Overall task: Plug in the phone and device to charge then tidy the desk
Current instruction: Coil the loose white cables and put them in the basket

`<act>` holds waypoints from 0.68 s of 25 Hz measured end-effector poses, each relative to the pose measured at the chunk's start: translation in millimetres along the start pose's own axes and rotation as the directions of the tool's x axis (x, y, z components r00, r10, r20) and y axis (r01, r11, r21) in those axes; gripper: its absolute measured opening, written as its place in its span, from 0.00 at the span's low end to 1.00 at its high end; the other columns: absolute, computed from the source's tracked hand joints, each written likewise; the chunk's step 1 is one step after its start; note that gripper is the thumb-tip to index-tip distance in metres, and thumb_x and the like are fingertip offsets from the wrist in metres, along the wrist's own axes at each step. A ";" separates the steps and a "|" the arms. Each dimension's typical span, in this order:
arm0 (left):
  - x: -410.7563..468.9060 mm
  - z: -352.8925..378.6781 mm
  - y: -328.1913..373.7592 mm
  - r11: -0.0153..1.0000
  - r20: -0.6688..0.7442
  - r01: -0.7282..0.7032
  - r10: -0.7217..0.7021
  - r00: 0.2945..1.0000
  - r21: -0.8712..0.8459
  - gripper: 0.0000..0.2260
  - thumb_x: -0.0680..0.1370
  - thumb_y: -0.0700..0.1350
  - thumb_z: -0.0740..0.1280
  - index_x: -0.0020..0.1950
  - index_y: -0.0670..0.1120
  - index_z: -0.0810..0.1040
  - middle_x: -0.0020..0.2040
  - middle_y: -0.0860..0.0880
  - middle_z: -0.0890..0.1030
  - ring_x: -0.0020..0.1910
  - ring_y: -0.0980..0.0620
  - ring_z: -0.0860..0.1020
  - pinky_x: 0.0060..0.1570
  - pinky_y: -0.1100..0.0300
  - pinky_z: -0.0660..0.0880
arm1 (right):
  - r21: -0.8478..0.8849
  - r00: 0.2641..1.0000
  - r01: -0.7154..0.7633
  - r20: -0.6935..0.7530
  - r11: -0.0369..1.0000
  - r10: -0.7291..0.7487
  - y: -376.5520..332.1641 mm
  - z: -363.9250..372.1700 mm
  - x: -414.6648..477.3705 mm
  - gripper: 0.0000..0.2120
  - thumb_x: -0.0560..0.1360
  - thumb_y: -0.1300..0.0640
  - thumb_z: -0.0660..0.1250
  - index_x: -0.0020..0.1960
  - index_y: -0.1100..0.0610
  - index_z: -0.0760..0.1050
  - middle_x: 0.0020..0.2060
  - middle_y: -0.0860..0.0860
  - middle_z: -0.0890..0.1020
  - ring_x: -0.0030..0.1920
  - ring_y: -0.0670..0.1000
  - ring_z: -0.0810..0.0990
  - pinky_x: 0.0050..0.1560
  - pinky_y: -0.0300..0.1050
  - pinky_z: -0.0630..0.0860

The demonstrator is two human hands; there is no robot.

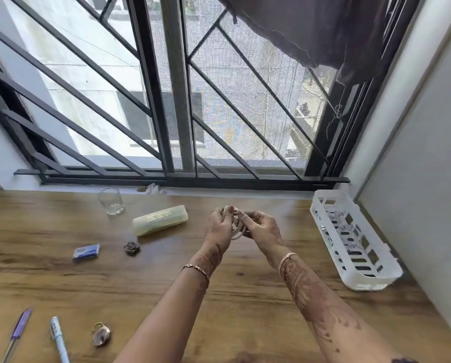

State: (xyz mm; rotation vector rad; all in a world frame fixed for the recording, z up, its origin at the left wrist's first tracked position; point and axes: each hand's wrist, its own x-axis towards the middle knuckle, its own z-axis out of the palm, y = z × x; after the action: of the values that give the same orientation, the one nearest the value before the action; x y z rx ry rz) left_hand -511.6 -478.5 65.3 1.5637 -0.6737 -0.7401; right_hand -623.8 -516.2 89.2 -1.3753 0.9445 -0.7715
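Both hands are raised over the middle of the wooden desk (245, 310). My left hand (219, 226) and my right hand (262, 227) together grip a coiled white cable (237, 231), which loops between the fingers. A white slotted basket (324, 205) lies at the right of the desk, with more white cable (348, 231) inside it. No phone or charger plug is in view.
On the desk to the left are a glass tumbler (111, 201), a pale yellow case (160, 220), a blue eraser (86, 251) and a dark hair clip (131, 248). Two pens (20, 327) (58, 339) and a small padlock (102, 334) lie near the front. A barred window stands behind.
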 end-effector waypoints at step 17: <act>-17.9 -0.3 6.9 0.996 -0.024 -0.018 0.016 1.000 -0.086 0.13 0.74 0.54 0.67 0.53 0.50 0.69 0.54 0.39 0.79 0.52 0.41 0.80 0.55 0.42 0.77 | 0.157 0.991 -0.132 -0.001 0.979 0.133 -0.2 -1.1 -0.3 0.14 0.67 0.71 0.70 0.45 0.56 0.72 0.42 0.58 0.80 0.40 0.55 0.80 0.41 0.45 0.77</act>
State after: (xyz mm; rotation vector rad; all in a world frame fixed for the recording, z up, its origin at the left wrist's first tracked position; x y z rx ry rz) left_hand -522.6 -465.2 73.7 1.4841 -0.6294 -0.7282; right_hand -624.9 -516.4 89.5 -1.1605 0.9541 -0.7371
